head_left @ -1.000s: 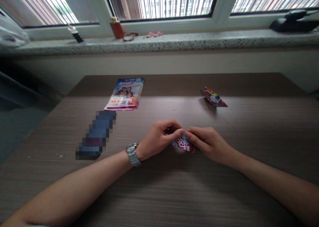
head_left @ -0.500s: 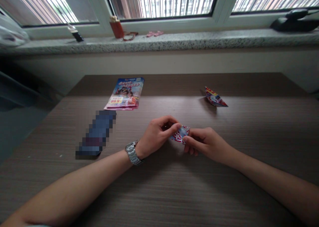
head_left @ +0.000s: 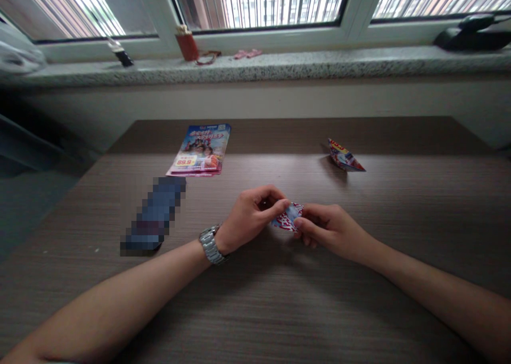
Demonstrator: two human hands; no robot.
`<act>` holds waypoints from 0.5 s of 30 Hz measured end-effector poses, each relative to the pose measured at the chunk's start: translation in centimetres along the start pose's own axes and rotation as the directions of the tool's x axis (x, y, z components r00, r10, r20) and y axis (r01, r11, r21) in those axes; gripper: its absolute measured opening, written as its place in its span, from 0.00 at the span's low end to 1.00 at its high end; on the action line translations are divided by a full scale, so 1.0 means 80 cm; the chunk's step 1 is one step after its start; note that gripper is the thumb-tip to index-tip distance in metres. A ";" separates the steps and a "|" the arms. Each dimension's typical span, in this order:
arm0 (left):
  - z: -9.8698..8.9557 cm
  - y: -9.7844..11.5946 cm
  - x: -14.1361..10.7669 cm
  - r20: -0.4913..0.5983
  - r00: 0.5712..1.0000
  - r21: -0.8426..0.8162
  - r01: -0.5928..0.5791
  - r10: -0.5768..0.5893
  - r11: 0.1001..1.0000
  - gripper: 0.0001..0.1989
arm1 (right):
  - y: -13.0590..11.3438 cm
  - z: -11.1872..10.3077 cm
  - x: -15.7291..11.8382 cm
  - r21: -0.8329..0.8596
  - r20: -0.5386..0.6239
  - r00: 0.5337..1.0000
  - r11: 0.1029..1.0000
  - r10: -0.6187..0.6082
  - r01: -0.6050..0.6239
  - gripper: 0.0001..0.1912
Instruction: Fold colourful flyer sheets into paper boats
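A small piece of folded paper [head_left: 288, 220], printed in red, white and pale blue, is held between both hands above the table. My left hand [head_left: 257, 212], with a metal watch [head_left: 212, 245] on its wrist, pinches the paper's upper left part between thumb and fingers. From the other side, my right hand [head_left: 329, 225] grips the right edge, its thumb on top and fingertips curled beneath. Parts of the paper are covered by the fingers. Beyond the right hand, a pointed folded-paper shape [head_left: 344, 157] in similar bright print stands on the table.
Printed flyers [head_left: 202, 150] lie stacked at the back left of the wooden table [head_left: 255, 311]. Nearer sits a blurred-out dark flat object [head_left: 155, 215]. On the stone windowsill [head_left: 319, 66] are a red-orange case [head_left: 187, 46], pink items [head_left: 247, 54] and a black device [head_left: 473, 34].
Both hands keep hold of the folded paper. It has tilted very slightly, and a bit more of its lower edge shows; the other objects stay where they were.
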State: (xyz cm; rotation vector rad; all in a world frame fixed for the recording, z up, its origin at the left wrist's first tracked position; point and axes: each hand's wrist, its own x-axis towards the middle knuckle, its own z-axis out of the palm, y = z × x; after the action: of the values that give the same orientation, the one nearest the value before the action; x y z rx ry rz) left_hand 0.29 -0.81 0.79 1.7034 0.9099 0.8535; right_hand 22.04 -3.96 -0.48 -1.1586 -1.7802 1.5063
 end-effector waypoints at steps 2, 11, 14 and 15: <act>0.000 0.001 -0.001 0.009 1.000 0.031 -0.020 0.019 0.999 0.11 | 0.001 -0.001 0.001 0.032 -0.069 0.998 0.999 -0.008 0.010 0.15; 0.002 -0.003 -0.001 0.034 0.999 0.105 -0.041 0.037 0.994 0.12 | 0.006 -0.005 0.001 0.025 -0.137 0.988 0.997 -0.068 0.072 0.14; 0.001 -0.004 -0.001 0.028 1.000 0.085 -0.009 0.006 0.996 0.14 | 0.004 -0.007 0.000 0.012 -0.167 0.983 0.996 -0.082 0.085 0.14; 0.001 -0.005 -0.001 0.023 1.000 0.075 -0.001 -0.001 0.997 0.15 | 0.004 -0.007 0.000 0.008 -0.181 0.980 0.996 -0.088 0.091 0.14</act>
State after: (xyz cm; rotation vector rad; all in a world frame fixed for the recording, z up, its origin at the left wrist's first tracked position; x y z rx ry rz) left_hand 0.27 -0.84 0.40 1.7743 0.9365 0.8074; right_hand 22.63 -3.66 -0.65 -1.1526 -1.6725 1.3178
